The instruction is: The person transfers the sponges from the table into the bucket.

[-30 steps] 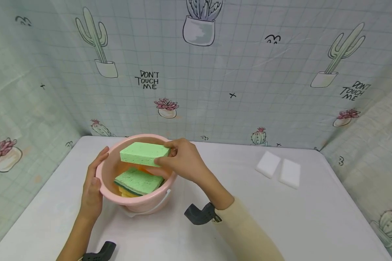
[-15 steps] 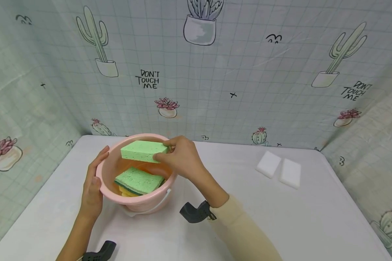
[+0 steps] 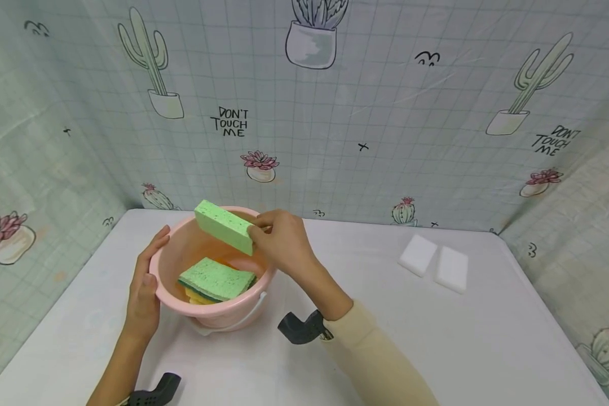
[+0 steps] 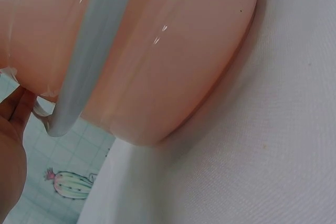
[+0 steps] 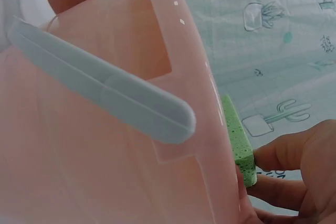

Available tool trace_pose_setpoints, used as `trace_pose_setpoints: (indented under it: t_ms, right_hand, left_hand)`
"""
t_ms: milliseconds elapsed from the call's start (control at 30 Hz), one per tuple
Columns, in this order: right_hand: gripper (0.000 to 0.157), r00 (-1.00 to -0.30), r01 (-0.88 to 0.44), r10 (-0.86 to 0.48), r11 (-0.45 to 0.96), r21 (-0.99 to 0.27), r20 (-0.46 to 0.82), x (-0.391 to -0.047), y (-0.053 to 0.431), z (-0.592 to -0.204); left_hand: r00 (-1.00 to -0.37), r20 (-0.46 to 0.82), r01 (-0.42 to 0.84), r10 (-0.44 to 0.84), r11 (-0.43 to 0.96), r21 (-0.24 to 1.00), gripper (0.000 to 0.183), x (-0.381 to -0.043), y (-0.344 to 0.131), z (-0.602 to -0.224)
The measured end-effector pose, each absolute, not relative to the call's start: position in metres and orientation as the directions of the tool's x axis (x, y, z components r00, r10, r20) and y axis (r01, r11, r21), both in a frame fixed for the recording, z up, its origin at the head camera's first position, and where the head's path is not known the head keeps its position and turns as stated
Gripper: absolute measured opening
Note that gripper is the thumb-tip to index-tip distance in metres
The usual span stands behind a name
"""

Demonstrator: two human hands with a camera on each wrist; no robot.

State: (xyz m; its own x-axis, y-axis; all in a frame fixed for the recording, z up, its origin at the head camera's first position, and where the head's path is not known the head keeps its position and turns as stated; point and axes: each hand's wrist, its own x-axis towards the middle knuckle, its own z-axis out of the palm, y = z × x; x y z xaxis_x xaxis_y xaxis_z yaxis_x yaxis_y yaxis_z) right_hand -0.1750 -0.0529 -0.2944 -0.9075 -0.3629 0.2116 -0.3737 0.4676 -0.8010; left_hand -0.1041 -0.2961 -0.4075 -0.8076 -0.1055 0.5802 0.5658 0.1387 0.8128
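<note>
My right hand (image 3: pixel 286 239) pinches one end of a light green sponge (image 3: pixel 223 225) between thumb and fingers. The sponge is held slanting over the bucket's far side, its left end raised above the rim. In the right wrist view, part of this green sponge (image 5: pixel 239 145) shows past the rim. My left hand (image 3: pixel 144 293) holds the pink bucket (image 3: pixel 208 321) by its left side, fingers along the rim and thumb nearer me. Inside the bucket lies another green sponge (image 3: pixel 218 279) with a dark underside, over something yellow (image 3: pixel 197 298); the bottom is hidden.
Two white rectangular pads (image 3: pixel 418 255) lie side by side at the right of the white table (image 3: pixel 365 338). The bucket's pale handle (image 3: pixel 233 326) hangs down at its front. A cactus-print cloth (image 3: pixel 325 124) stands behind the table and along both sides.
The sponge in my right hand has turned from nearly level to slanting, its left end rising and its right end dipping. My left hand and the bucket have stayed in place.
</note>
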Motion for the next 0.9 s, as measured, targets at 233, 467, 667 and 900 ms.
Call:
trace_pose_setpoints:
  t_ms: [233,467,667,900]
  right_hand:
    - [0.022,-0.901,-0.374,-0.370,0.403,-0.835,0.225,-0.1751,-0.0523,-0.2965]
    - [0.016,-0.890,-0.421,-0.363,0.424,-0.802,0.275,-0.1732,-0.0525,-0.2975]
    - [0.013,-0.894,-0.413,-0.359,0.434,-0.800,0.267,-0.1706,-0.0523,-0.2970]
    - [0.012,-0.904,-0.404,-0.337,0.472,-0.783,0.263,-0.1716,-0.0550,-0.2987]
  left_hand:
    - [-0.820,0.561,0.545,-0.112,0.148,0.825,0.060,-0.1032,-0.2961,-0.4068]
    - [-0.812,0.574,0.560,-0.106,0.132,0.818,0.060,-0.1048,-0.2975,-0.4079]
    - [-0.811,0.576,0.563,-0.107,0.126,0.817,0.061,-0.1050,-0.2974,-0.4077]
    - [-0.806,0.582,0.570,-0.106,0.127,0.812,0.060,-0.1047,-0.2972,-0.4087]
